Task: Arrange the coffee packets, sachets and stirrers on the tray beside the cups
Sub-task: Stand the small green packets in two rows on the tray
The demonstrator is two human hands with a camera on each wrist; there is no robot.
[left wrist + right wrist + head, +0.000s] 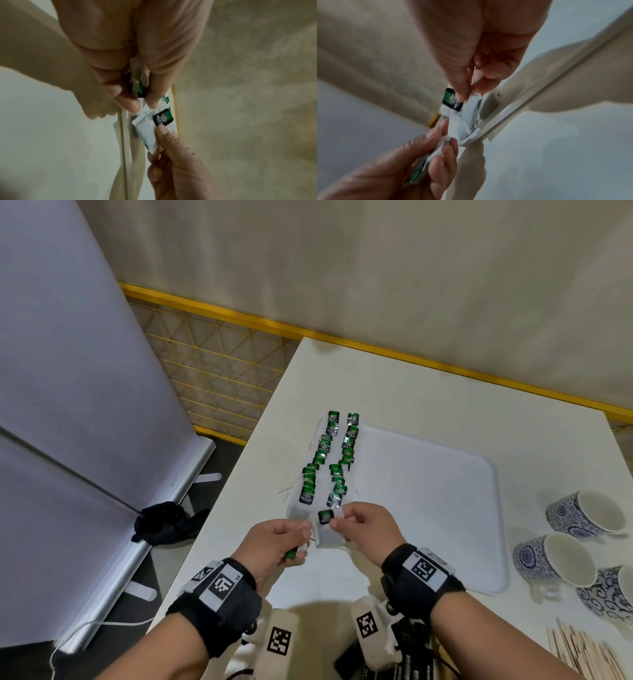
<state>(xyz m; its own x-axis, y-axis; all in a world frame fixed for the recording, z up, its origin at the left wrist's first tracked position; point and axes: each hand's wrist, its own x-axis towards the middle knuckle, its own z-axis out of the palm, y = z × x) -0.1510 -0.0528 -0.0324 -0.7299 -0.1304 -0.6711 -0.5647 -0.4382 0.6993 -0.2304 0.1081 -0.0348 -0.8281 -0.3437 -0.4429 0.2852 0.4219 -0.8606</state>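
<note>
Two rows of green-tagged tea sachets [325, 463] lie along the left rim of a white tray [445, 474]. At the tray's near left corner both hands hold one white sachet [327, 534] [145, 129] [467, 115] with a green tag [325, 516] [163, 117] [452, 100]. My right hand [337, 522] [467, 93] pinches its right edge beside the tag. My left hand [306, 535] [143, 105] pinches its left edge and also grips a small stack of green-tagged sachets [291, 553] [139, 88] in the palm.
Three blue-patterned cups [589, 513] lie on their sides right of the tray. A pile of wooden stirrers [582, 652] sits at the near right. The table's left edge runs close to my left hand; a black glove [164, 525] lies on the floor beyond it.
</note>
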